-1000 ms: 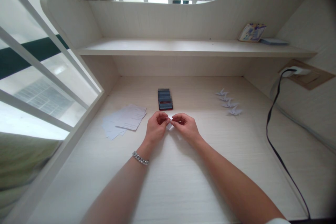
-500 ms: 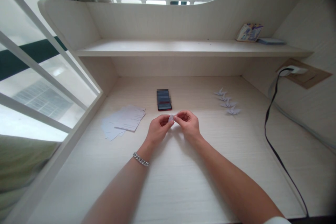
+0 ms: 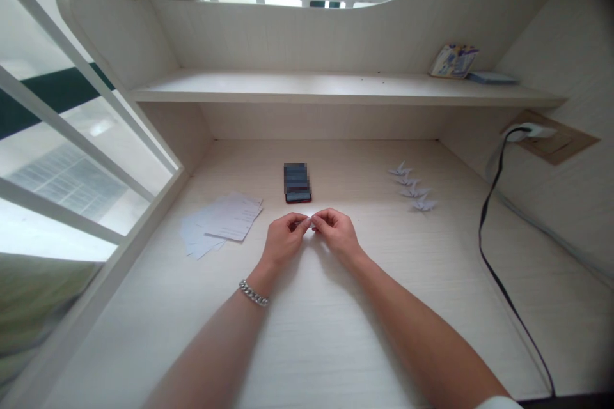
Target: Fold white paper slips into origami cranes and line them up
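Observation:
My left hand (image 3: 283, 241) and my right hand (image 3: 336, 233) meet over the middle of the pale wooden desk (image 3: 307, 332), fingertips pinched together on a small folded piece of white paper (image 3: 308, 224). Most of that paper is hidden by my fingers. A chain bracelet (image 3: 252, 293) circles my left wrist. Just beyond my hands lies a phone (image 3: 297, 183) with a red case, screen up. A loose pile of white paper sheets (image 3: 221, 223) lies to the left of my left hand.
Several small folded paper cranes (image 3: 412, 187) stand in a row at the right back. A black cable (image 3: 499, 255) runs from a wall socket (image 3: 530, 133) down across the desk's right side. A shelf (image 3: 336, 86) above holds a small colourful box (image 3: 453, 61). A railing borders the left.
My hands stayed together on the folded paper, with only small finger shifts. The view drifted slightly.

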Demonstrator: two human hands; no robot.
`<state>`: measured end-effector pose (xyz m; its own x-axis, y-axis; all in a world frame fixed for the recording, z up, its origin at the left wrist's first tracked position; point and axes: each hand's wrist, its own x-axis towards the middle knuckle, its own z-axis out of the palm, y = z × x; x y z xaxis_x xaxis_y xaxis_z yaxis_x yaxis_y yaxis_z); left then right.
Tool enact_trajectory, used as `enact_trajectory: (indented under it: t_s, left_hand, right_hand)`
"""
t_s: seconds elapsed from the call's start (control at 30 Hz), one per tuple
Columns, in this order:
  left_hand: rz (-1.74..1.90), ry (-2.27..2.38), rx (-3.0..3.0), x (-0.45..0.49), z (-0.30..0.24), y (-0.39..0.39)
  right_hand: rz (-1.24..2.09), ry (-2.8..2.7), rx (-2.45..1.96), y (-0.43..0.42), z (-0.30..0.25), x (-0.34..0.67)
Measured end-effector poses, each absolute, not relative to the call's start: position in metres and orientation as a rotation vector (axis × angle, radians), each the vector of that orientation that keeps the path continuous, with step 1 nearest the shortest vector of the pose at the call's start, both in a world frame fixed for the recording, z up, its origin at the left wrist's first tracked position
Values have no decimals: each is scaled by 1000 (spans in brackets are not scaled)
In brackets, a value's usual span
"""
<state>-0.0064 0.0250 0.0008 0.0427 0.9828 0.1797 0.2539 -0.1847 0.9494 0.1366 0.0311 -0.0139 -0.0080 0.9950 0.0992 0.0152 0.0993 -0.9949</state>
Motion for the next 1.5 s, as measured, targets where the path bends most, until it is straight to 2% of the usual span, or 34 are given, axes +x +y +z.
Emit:
enact_trajectory:
  t_s: [0.17,0.37,1.03,1.5]
  left_hand:
    - [1216,1306,1481,-6,-1,28]
    - [1195,1286,1424,-5,1,31]
    - [1131,1241,1384,-7,-4,37]
    - [1220,1193,1165,-5,-2,46]
  right_hand:
    - [1088,-1263,-1183,29,-12,133]
    - [1222,-1222,-1156,23,-8,136]
    - [1102,-1205,-1230,31,-13,134]
    - [1254,-1192,-1153,37,-17,135]
